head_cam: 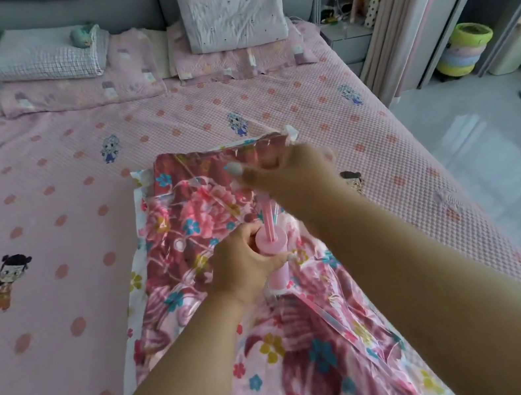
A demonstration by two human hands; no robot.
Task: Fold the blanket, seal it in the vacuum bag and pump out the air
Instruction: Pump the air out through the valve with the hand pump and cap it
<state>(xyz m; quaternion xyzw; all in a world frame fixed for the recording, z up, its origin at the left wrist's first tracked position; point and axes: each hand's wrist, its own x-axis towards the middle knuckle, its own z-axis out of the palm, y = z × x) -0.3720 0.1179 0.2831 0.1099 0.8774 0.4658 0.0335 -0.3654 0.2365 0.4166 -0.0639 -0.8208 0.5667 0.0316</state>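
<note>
A red and pink floral blanket (187, 224) lies folded inside a clear, flower-printed vacuum bag (134, 282) on the bed. A pink hand pump (273, 247) stands upright on the bag's valve near the middle. My left hand (246, 262) grips the pump's cylinder just below its top cap. Above it, my right hand (282, 172) holds the pump's handle, which is hidden under the blurred fingers. The thin pink plunger rod (269, 216) shows between the two hands, drawn out of the cylinder.
The bag lies on a pink dotted bedspread (62, 204) with cartoon figures. Pillows (47, 60) and a folded quilt (231, 18) sit at the headboard. Right of the bed are a curtain (394, 17), a yellow basket (466, 49) and the tiled floor.
</note>
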